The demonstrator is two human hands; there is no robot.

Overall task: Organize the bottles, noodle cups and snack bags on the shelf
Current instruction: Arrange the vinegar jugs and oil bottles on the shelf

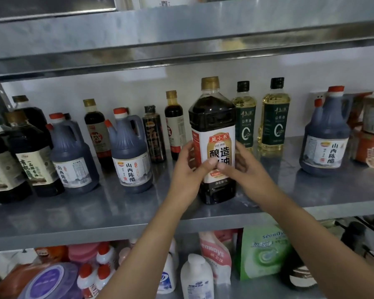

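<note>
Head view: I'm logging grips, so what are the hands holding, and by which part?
The soy sauce bottle, gripped at its labelled middle: left hand on its left side, right hand on its right, thumbs on the label.

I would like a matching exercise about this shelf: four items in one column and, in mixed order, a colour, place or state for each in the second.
1. big soy sauce bottle
2. right oil bottle
3. far-right vinegar jug
4. green bag

A. red-capped
B. one level below the others
C. gripped by left hand and right hand
D. black-capped

Pairs: 1-C, 2-D, 3-A, 4-B
</note>
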